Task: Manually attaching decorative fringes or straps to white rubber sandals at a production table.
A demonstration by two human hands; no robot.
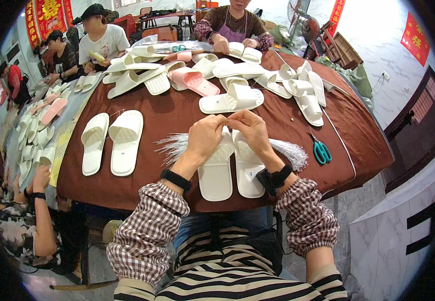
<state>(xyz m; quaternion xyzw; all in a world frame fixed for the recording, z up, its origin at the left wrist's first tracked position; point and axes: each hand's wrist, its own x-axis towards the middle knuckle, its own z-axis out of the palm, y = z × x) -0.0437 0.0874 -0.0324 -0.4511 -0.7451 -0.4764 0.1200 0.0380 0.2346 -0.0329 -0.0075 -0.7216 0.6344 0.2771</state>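
A pair of white slippers [215, 178] lies side by side in front of me, soles down. Over their toe ends, my left hand [205, 136] and my right hand [251, 133] meet with fingertips pinched together. Whatever sits between the fingers is too small to make out. Beneath the slippers runs a bundle of thin whitish strands [288, 152], sticking out on both sides. To the right rest teal-handled scissors [321, 152]. Another white pair [126, 143] is at my left, with a thin strand between its two slippers.
Loose white slippers [235, 99] and a pink slipper [195, 83] are heaped across the brown-covered table [172, 113]. A person [237, 30] handles slippers opposite me. Other people work around a second table [74, 108] at left. A white cord [342, 143] crosses the right side.
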